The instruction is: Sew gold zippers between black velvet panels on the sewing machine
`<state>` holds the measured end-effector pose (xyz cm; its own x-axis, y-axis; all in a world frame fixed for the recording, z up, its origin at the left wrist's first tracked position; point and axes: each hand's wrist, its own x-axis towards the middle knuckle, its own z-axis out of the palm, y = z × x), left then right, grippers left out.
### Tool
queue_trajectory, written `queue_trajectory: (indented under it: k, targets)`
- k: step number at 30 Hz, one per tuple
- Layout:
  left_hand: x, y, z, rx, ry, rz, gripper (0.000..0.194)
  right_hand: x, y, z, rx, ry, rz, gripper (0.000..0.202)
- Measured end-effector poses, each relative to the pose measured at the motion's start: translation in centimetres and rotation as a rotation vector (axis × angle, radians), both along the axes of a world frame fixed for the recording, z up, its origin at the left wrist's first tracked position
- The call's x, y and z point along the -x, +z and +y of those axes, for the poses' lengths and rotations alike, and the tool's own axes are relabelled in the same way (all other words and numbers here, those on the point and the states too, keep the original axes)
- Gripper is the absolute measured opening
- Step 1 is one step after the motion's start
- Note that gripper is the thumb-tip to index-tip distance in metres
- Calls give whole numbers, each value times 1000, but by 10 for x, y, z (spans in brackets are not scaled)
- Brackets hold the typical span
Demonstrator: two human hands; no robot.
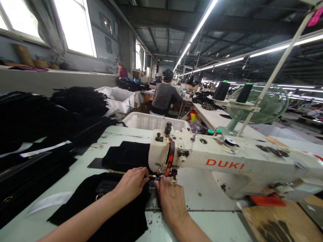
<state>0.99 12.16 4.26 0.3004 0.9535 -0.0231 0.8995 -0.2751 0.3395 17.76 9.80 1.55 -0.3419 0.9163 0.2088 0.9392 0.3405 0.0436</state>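
A gold-toothed zipper [117, 172] runs along the edge of a black fabric piece [121, 215] toward the needle area of a white sewing machine [196, 161]. My left hand [132, 183] has its fingers closed on the zipper, left of the presser foot. Right beside the needle, my right hand [173, 200] is bent with thumb and fingertips pinching the zipper's end; its fingertips are partly hidden. A small metal ring [99, 196] shows on the fabric near my left forearm. Another black fabric piece [126, 154] lies flat behind the zipper.
Black fabric stacks [80, 102] rise at the left, near a white strip [49, 201] on the table. White plastic bins [153, 121] stand behind the machine. Thread cones [222, 90] and a green fan [262, 102] are at right. A co-worker [165, 94] sits ahead, back turned.
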Motion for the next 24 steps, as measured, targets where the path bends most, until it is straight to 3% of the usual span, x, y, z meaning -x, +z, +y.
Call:
queue_trajectory:
  k: [8,19,24]
  targets:
    - [-2,-3,1,7,22,-15,6,12,0,5,-24,23,18,6]
    - [-5,0,-3,5,16,-40,6,13,12,6,42,36,23,8]
    - [12,9,-8,-4,28,-31,9,8,16,2,68,34,59,14]
